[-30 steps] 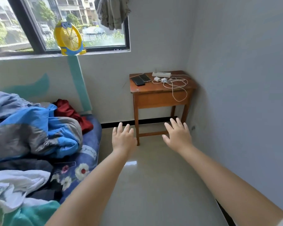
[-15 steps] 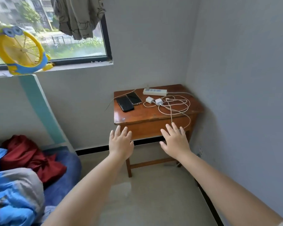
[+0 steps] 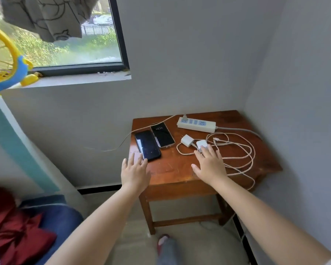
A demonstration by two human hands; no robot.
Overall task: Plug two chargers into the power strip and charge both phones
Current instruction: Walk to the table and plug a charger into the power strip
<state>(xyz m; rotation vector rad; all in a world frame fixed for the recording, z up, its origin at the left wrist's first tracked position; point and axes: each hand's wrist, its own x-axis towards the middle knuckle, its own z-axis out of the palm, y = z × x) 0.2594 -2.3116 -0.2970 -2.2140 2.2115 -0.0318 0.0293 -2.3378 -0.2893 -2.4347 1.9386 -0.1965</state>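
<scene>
A small wooden table [image 3: 172, 171] stands in the room's corner. On it lie a white power strip [image 3: 196, 124] at the back, two dark phones side by side [image 3: 148, 144] [image 3: 162, 134] at the left, and two white chargers [image 3: 187, 140] [image 3: 201, 144] with tangled white cables [image 3: 237, 150]. My left hand [image 3: 135, 173] hovers open at the table's front left corner, fingertips near the nearer phone. My right hand [image 3: 210, 165] is open over the table, fingertips touching the right charger.
Grey walls close in the table at the back and right. A window with a yellow and blue fan [image 3: 6, 60] on its sill is at upper left. Bedding and a red cloth [image 3: 17, 226] lie at lower left. A foot [image 3: 165, 245] stands before the table.
The view has closed in on the table. Both hands have moved forward from in front of the table to above its top, the right one reaching the chargers.
</scene>
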